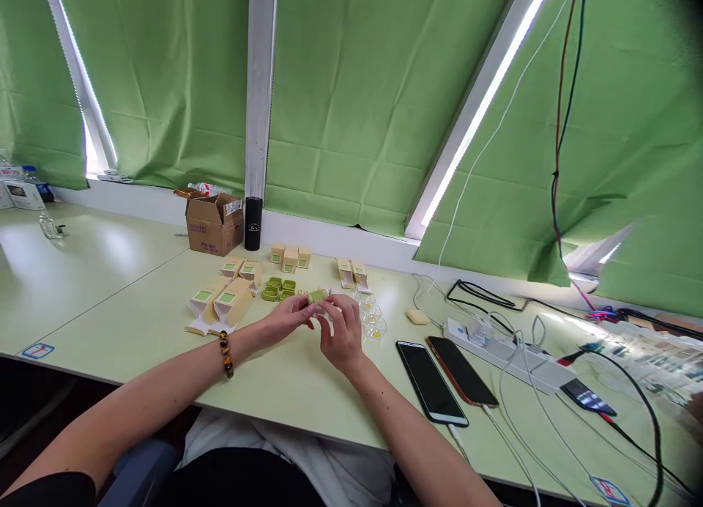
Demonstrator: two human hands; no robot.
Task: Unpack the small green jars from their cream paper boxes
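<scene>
Both hands meet above the table around a small green square piece (317,296), perhaps a container like those nearby. My left hand (288,319) is closed on its near left side, thumb along the edge. My right hand (341,330) has its fingertips pinched at the piece's right side and partly covers it. Several green square containers (272,293) sit just left of and beyond my hands. Several clear plastic cups (375,330) with yellow bits at their bottoms stand right of my right hand. Small cream boxes (233,303) with green labels lie open-flapped to the left.
More cream boxes stand at the back (290,258). An open cardboard box (213,225) and black cylinder (253,223) are by the wall. At right lie two phones (433,381), a power strip (508,357), loose cables and a pale yellow block (417,316).
</scene>
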